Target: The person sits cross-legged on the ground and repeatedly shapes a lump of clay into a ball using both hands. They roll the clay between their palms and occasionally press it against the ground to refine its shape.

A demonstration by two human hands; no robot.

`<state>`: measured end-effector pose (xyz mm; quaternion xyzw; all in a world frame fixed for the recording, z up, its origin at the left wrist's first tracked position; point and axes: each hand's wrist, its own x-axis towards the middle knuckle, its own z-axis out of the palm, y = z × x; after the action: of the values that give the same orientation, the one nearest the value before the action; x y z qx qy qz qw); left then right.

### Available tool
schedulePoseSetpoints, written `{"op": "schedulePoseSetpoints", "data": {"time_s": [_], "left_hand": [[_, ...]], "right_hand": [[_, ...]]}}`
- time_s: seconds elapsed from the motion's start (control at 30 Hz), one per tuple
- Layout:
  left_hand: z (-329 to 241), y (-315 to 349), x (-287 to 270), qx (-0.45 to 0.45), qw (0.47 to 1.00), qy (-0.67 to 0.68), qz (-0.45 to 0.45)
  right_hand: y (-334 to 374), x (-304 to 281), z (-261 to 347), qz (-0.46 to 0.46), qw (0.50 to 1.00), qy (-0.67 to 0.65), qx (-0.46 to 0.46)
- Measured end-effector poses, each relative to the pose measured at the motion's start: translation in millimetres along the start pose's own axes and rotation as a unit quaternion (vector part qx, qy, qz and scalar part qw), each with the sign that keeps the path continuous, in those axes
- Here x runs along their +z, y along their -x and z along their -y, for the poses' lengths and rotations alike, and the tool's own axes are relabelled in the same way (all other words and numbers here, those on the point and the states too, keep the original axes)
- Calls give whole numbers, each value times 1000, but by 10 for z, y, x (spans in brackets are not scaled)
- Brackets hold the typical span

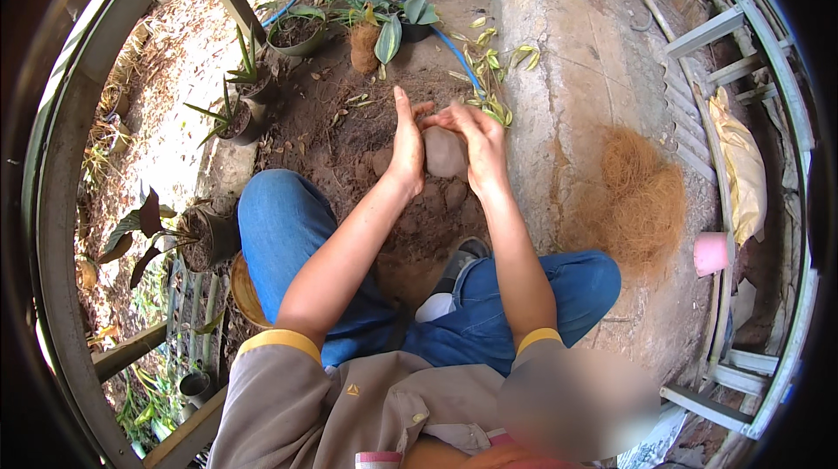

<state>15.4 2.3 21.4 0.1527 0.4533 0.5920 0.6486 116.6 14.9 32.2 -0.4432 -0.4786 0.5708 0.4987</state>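
Observation:
Between my two hands is a rounded, grey-brown ball of soil (445, 153), low over the dark ground. My left hand (408, 141) lies along its left side, palm inward, with the thumb pointing away from me. Curved around its far and right side is my right hand (482, 141), its fingertips close to those of the left. The ball hides parts of both palms. Under and around it are lumps of damp soil (428, 211). A brown fibre-wrapped ball (363, 48) rests farther off, beside a leafy plant (389, 37).
Potted plants (297, 32) stand at the far left, with a blue hose (458, 58) behind. To the right, a heap of coconut fibre (642, 198) lies on the concrete ledge (576, 102). A pink pot (711, 254) and pale sack (738, 168) sit by the metal frame.

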Motion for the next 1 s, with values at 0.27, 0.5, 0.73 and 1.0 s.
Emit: {"op": "schedulePoseSetpoints", "data": {"time_s": [0.27, 0.5, 0.73, 1.0], "left_hand": [[-214, 197, 140, 42, 998, 2, -36], [-152, 163, 6, -54, 993, 75, 80], [-11, -121, -189, 21, 989, 55, 138], [-75, 223, 168, 443, 850, -281, 40]], "right_hand": [[45, 61, -72, 12, 991, -72, 113], [190, 207, 135, 26, 957, 183, -225], [48, 70, -21, 26, 981, -27, -191], [75, 45, 127, 50, 943, -316, 91]]}}
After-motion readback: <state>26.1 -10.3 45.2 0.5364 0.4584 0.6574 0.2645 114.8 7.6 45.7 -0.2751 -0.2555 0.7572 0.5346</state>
